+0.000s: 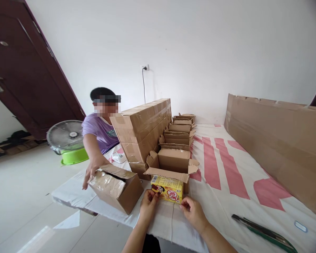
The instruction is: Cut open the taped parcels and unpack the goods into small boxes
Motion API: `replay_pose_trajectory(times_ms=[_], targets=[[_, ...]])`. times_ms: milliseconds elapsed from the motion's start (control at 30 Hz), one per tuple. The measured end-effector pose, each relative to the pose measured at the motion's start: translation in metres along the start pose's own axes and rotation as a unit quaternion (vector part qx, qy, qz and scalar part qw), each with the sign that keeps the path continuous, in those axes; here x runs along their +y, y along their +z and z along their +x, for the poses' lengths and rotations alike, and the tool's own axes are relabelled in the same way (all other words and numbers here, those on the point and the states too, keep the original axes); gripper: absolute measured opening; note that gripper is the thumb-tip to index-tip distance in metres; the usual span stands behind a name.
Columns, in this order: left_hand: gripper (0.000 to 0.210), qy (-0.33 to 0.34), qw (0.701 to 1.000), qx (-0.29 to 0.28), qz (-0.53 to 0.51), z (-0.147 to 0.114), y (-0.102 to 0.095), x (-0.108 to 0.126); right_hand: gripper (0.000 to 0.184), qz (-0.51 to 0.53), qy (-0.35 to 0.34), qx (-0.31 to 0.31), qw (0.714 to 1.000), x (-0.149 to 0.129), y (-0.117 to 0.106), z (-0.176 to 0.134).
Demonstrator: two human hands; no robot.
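Note:
A small yellow printed box [171, 189] with red lettering lies at the table's near edge. My left hand [148, 205] has its left end pinched between thumb and fingers. At the box's right end is my right hand [191, 209], its fingers curled in with the thumb against them; whether it grips the box's corner is hard to see. Directly behind the yellow box stands an open cardboard carton [173, 165], flaps folded outward. Its interior shows only in part.
More open cartons [177, 137] line up toward the wall beside stacked, taped cartons [144, 123]. At left, another person's hand [94, 170] touches a taped carton [118, 189]. A utility knife [263, 232] lies at right, before a long cardboard sheet [274, 140]. A fan [68, 135] stands left.

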State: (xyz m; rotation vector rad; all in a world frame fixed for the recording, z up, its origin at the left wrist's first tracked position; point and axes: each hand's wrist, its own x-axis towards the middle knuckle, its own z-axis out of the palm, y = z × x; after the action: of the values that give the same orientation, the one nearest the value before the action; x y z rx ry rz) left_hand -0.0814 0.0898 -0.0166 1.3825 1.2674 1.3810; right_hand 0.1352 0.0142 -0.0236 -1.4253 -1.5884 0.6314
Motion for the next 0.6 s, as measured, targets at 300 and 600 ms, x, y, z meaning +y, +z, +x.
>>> replay_pose_trajectory(times_ms=[300,600], targets=[[0.039,0.01,1.0,-0.003,0.01,-0.001,-0.001,0.0,0.008,0.003,0.004,0.002,1.0,-0.001,-0.001,0.0],[0.027,0.046,0.997,0.01,0.061,-0.008,0.001,0.011,0.013,0.015,0.002,-0.007,1.0,-0.002,-0.004,0.0]])
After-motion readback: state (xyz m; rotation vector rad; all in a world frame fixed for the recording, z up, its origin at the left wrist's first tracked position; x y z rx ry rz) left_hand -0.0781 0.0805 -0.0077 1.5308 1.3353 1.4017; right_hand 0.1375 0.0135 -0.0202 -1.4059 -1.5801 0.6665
